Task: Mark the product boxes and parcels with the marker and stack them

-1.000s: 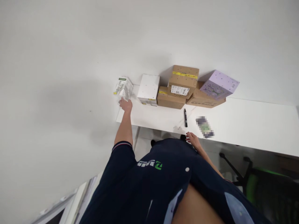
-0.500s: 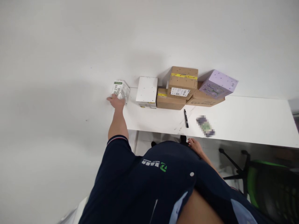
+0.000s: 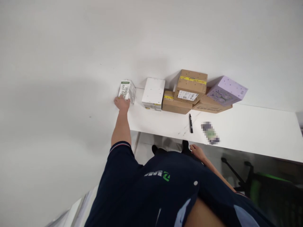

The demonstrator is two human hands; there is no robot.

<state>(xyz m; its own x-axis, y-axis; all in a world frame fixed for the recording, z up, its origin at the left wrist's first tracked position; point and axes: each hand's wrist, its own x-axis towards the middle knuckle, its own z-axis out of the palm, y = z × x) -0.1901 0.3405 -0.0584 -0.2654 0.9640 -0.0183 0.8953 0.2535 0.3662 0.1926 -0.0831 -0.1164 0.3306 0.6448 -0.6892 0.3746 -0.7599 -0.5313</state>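
At the left end of the white table (image 3: 163, 123), my left hand (image 3: 122, 103) is closed around the near end of a white Super Meal package (image 3: 127, 88). The package has a green label strip and a shiny, crinkled side. My thumb lies on its printed face, and the fingertips at the left edge are partly hidden. Just right of it stands a white box (image 3: 153, 90), apart from the hand. My right hand (image 3: 197, 152) hangs below the table's front edge with loosely bent fingers, and nothing shows in it.
Two taped brown cartons, an upper one (image 3: 191, 82) and a lower one (image 3: 176, 105), are stacked right of the white box. A purple box (image 3: 227, 91) leans over another brown carton (image 3: 210, 106). A black marker (image 3: 191, 123) and a blurred-out object (image 3: 210, 133) lie in front. A chair (image 3: 267, 189) stands lower right.
My view has shifted slightly, so the table items appear a little farther right. More of the package's lettering shows above my left hand. My right hand still hangs below the edge.
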